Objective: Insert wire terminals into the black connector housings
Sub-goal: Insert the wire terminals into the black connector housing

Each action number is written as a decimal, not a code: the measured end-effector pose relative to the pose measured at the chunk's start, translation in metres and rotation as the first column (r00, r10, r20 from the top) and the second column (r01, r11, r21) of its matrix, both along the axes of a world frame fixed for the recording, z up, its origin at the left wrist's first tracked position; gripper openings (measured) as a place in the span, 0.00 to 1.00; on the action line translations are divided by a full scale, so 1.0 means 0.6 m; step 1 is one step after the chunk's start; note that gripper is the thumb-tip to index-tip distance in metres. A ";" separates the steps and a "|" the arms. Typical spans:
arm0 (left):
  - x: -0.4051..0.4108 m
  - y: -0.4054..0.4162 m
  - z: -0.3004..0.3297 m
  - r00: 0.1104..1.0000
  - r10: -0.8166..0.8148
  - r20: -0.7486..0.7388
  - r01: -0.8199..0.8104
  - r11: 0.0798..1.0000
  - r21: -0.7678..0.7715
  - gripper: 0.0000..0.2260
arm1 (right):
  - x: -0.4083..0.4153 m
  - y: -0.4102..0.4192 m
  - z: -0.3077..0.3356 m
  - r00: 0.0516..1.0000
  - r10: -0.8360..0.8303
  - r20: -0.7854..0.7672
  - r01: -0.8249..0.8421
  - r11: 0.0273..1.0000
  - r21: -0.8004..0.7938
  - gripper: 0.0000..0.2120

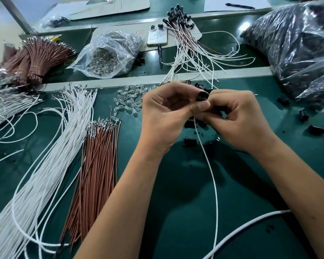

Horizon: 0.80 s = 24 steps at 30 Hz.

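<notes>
Both hands meet above the green mat at centre. My left hand (165, 116) and my right hand (238, 116) pinch together around a small black connector housing (201, 95) held between the fingertips. A white wire (209, 165) comes out from under my left thumb and hangs down toward the front edge; which fingers pinch it is hard to tell. Its terminal end is hidden between the fingers. Loose black housings (190, 142) lie on the mat beneath the hands.
White wires (51, 156) and brown wires (97, 161) fan out on the left. Small clear bulbs (129, 101) lie behind my left hand. Finished assemblies (191, 51), a phone (157, 36) and a bag of terminals (108, 57) sit behind. A large bag of black parts (295, 47) fills the right.
</notes>
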State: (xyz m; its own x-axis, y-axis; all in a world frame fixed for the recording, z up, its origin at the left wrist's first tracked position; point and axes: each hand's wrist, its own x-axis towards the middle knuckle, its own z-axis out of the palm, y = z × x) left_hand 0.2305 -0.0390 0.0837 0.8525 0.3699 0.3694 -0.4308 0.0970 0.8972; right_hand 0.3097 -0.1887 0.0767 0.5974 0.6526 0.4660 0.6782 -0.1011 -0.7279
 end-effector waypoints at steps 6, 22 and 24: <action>0.001 -0.002 -0.003 0.999 -0.028 0.019 0.028 1.000 0.009 0.16 | 0.002 -0.001 0.000 0.997 -0.025 0.069 0.024 1.000 0.009 0.12; -0.004 0.005 0.009 0.997 -0.058 0.043 0.053 0.994 0.098 0.16 | -0.002 0.000 0.003 0.988 -0.079 0.135 0.062 0.990 0.128 0.02; -0.005 0.004 0.010 0.997 -0.054 0.054 0.049 0.994 0.096 0.16 | -0.003 0.001 0.004 0.983 -0.084 0.161 0.068 0.992 0.104 0.03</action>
State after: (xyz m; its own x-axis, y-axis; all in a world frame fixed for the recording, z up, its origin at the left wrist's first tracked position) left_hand 0.2274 -0.0365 0.0900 0.8463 0.2873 0.4486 -0.4775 0.0360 0.8779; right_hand 0.3079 -0.1883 0.0792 0.5532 0.5545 0.6218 0.7829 -0.0910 -0.6154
